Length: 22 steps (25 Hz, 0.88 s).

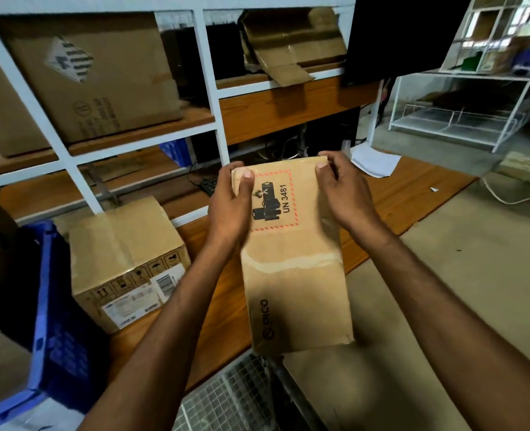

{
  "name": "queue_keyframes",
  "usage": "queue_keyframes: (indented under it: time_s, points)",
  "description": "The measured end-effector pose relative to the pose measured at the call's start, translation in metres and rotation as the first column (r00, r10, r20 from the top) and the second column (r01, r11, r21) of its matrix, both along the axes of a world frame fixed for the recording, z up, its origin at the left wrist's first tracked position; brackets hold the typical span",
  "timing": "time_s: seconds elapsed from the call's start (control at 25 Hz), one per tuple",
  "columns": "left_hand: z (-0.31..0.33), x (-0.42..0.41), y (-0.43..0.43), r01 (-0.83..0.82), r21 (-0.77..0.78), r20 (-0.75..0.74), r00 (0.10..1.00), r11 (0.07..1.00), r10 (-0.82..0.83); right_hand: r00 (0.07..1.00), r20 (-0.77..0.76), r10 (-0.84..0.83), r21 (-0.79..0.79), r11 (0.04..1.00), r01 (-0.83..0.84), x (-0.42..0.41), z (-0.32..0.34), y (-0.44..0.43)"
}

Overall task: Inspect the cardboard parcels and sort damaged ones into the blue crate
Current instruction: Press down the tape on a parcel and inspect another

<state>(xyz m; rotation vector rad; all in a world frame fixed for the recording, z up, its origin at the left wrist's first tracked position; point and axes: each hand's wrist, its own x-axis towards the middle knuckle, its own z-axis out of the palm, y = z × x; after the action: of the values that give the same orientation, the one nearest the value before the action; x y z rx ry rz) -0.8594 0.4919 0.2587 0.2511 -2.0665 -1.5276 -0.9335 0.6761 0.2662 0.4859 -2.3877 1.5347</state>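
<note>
Both hands are gripping the far end of the UN 3481 battery parcel (291, 253): left hand (231, 206) and right hand (341, 194), fingers clamped on its top corners. Parcel is hanging over the wooden table (413, 197) edge; near end unsupported, so it's risking a slip or sag. Blue crate (55, 321) is sitting at 9 o'clock, taped parcel (127, 259) beside it. White shelving (207, 88) at 12 o'clock, concrete floor (475, 275) at 3.

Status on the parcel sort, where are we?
Done: nothing that shows; what is visible of the blue crate looks dark, contents unclear. In hand: left hand and right hand hold the UN 3481 parcel above the wooden bench. Left: the parcel with shipping labels waits beside the crate.
</note>
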Motion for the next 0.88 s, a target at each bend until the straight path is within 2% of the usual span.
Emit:
queue_keyframes:
  time_s: [0.08,0.16,0.28,0.44,0.56,0.64,0.72,0.8,0.88]
  points:
    - [-0.005,-0.006,-0.001,-0.048,-0.101,-0.042,0.998,0.994,0.044,0.995,-0.049,-0.083,-0.025,0.996,0.082,-0.004,-0.004,-0.003]
    - [-0.004,-0.011,0.001,-0.067,-0.087,-0.047,0.997,0.994,0.063,0.983,-0.097,-0.155,-0.01,0.988,0.155,-0.005,-0.004,-0.006]
    - [-0.004,-0.016,0.012,-0.001,-0.009,0.044,0.999,1.0,0.001,0.994,0.0,-0.107,-0.011,0.994,0.107,-0.001,-0.001,-0.01]
    - [-0.009,-0.022,0.015,-0.059,-0.016,0.019,0.998,0.998,0.059,0.991,-0.048,-0.123,-0.016,0.992,0.122,-0.002,0.0,-0.01]
    - [-0.003,-0.019,0.016,-0.099,-0.122,0.014,0.995,0.988,0.102,0.999,0.041,-0.017,-0.005,1.0,0.017,0.001,-0.003,-0.008]
    - [0.0,-0.02,0.017,-0.132,-0.177,-0.008,0.991,0.975,0.132,0.999,0.015,-0.029,-0.003,1.0,0.029,-0.003,-0.004,-0.009]
    - [-0.003,-0.018,0.017,-0.075,-0.147,0.006,0.997,0.986,0.076,1.0,0.025,-0.006,0.014,1.0,0.006,-0.006,-0.005,-0.005]
    - [-0.011,-0.013,0.015,0.056,-0.08,0.025,0.998,0.995,-0.054,0.995,0.066,0.079,0.063,0.995,-0.083,-0.004,-0.011,-0.003]
    - [-0.017,-0.011,0.009,0.11,-0.07,0.017,0.994,0.992,-0.109,0.998,0.018,0.053,0.093,0.994,-0.054,-0.002,-0.018,-0.005]
